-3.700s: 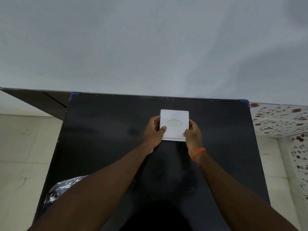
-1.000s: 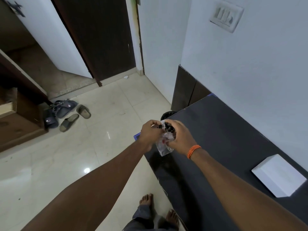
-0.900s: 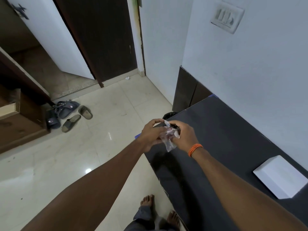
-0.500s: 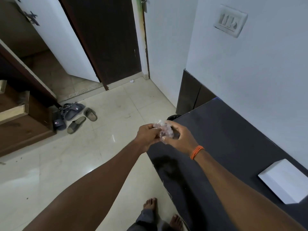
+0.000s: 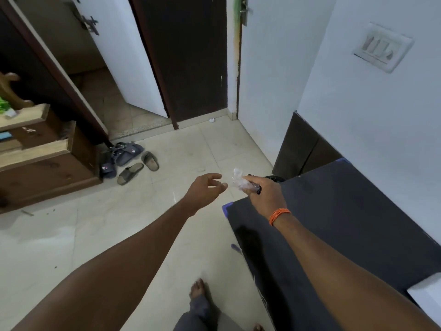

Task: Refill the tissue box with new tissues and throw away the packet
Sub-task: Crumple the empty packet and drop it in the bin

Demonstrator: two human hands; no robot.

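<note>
Glossy floor tiles [image 5: 100, 225]; apparently crinkled packet [image 5: 239, 181].

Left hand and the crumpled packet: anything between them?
Nothing. In the head view, the open left hand sits just apart from the packet pinched in the right hand; only floor shows through.

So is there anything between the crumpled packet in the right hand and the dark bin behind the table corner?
Nothing visible. The right hand holds the packet in open air just short of the bin, whose rim peeks past the table.
</note>
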